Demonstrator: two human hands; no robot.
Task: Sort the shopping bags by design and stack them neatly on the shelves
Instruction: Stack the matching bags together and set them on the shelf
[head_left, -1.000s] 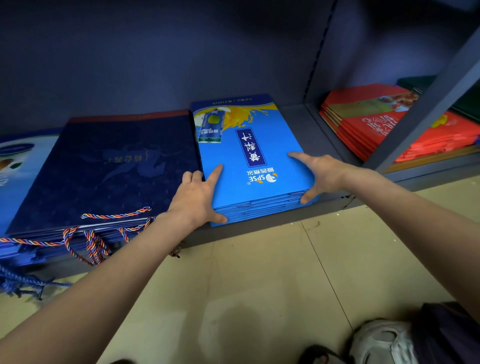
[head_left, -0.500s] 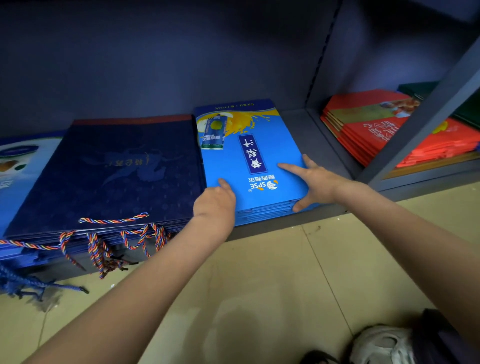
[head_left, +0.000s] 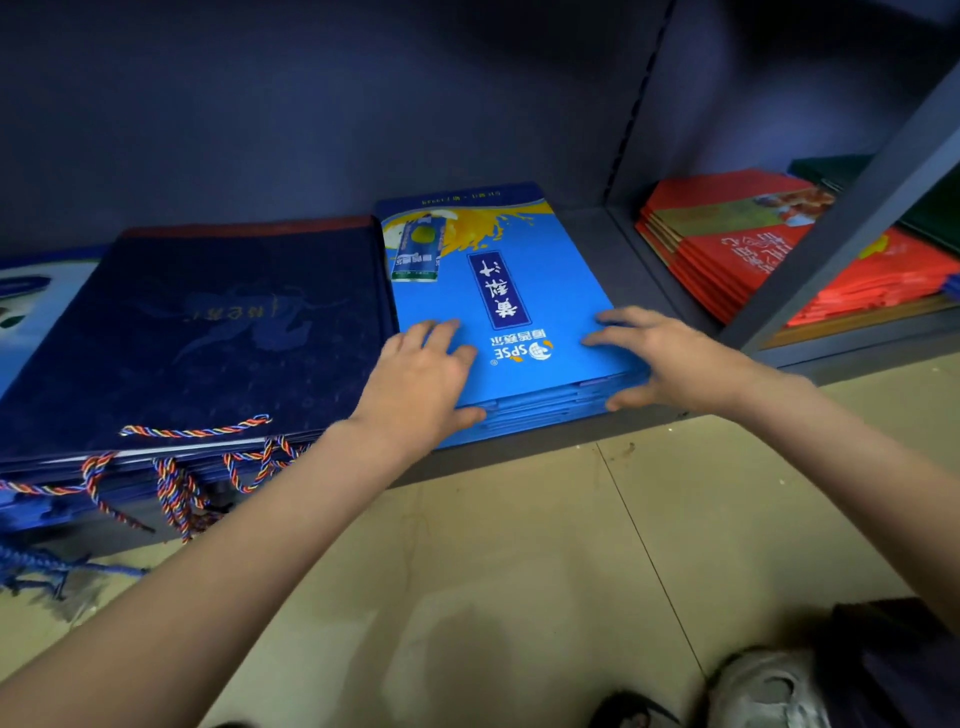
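A stack of bright blue shopping bags (head_left: 493, 291) with white lettering and an orange splash lies flat on the low shelf (head_left: 524, 457). My left hand (head_left: 421, 379) rests on its near left corner, fingers spread on the top bag, thumb against the stack's front edge. My right hand (head_left: 660, 358) presses the near right corner the same way. To the left lies a stack of dark navy bags (head_left: 208, 332) with multicoloured rope handles (head_left: 176, 483) hanging over the shelf edge. The two stacks sit side by side, edges nearly touching.
A red bag stack (head_left: 727, 249) and a dark green stack (head_left: 930, 208) lie in the right-hand bay behind a grey upright (head_left: 852, 223). A pale blue bag (head_left: 31, 306) shows at far left. Beige floor tiles lie below, and a shoe (head_left: 763, 691) is at bottom right.
My left hand, curled at the stack's near left corner half a second ago, now lies flat on the top bag. My right hand has shifted slightly toward the right corner.
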